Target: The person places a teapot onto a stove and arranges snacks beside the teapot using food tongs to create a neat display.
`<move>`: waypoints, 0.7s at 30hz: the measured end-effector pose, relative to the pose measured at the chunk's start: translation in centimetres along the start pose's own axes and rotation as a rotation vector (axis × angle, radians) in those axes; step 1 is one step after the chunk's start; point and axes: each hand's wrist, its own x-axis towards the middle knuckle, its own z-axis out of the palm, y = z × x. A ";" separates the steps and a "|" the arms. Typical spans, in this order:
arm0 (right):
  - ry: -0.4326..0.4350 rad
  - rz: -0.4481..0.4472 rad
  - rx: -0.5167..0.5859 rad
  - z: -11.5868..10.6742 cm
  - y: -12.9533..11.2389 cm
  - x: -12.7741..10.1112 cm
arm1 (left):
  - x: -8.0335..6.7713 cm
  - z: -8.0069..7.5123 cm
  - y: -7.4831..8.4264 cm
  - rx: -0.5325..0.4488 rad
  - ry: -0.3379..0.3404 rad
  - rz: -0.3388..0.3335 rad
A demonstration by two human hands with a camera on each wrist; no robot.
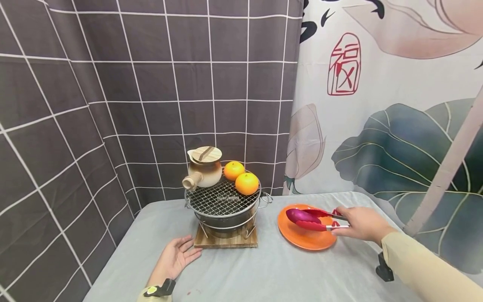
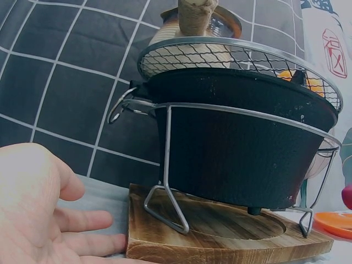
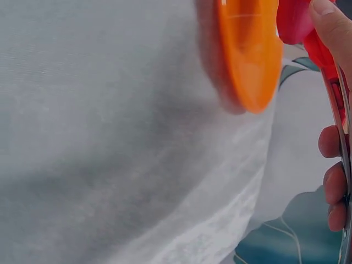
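Right hand [image 1: 360, 223] grips red tongs [image 1: 309, 219] over the orange plate [image 1: 305, 239]; hold them level. Left hand [image 1: 177, 256] rests empty, fingers relaxed.

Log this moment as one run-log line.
right hand: grips red tongs over orange plate | left hand: open beside wooden board

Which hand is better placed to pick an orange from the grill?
Probably the right hand: it already grips the red tongs over the orange plate. The left hand lies open and holds nothing, beside the wooden base.
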 end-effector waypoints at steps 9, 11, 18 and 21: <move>0.034 -0.004 -0.061 -2.1 0.0 0.8 | -0.1 -0.1 0.0 0.001 0.003 0.004; 0.045 0.001 -0.078 -2.5 0.0 1.0 | -0.1 -0.1 0.1 0.003 0.005 0.003; 0.082 0.010 -0.091 -4.2 -0.2 1.7 | -0.2 0.1 0.1 0.000 0.012 0.002; 0.096 -0.012 -0.085 -5.0 -0.3 2.0 | -0.2 0.1 0.1 0.000 0.014 0.002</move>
